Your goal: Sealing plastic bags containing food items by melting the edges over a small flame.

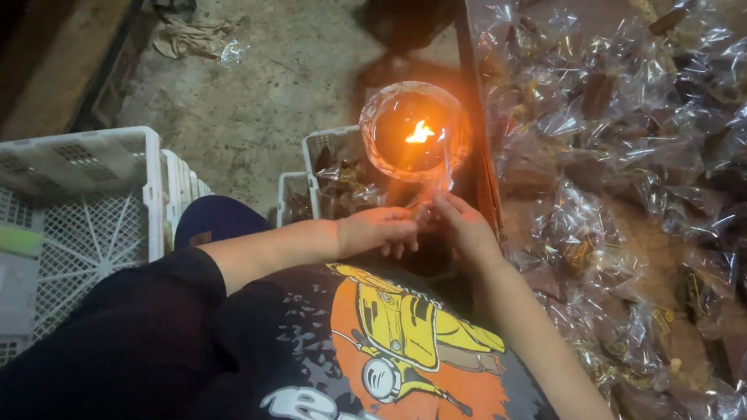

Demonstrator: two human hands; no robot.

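Note:
My left hand [381,231] and my right hand [463,230] meet just below a round glass bowl [373,115] that holds a small flame [419,133]. Together they pinch a small clear plastic packet [437,181], and its top edge reaches up beside the flame. The fingertips of both hands are closed on the packet's lower part. My dark printed shirt fills the bottom of the view.
A big heap of clear-wrapped brown sweets [665,172] covers the table on the right. A white slotted crate [67,210] stands at the left, and a smaller white basket [320,147] with packets sits under the bowl. Concrete floor lies beyond.

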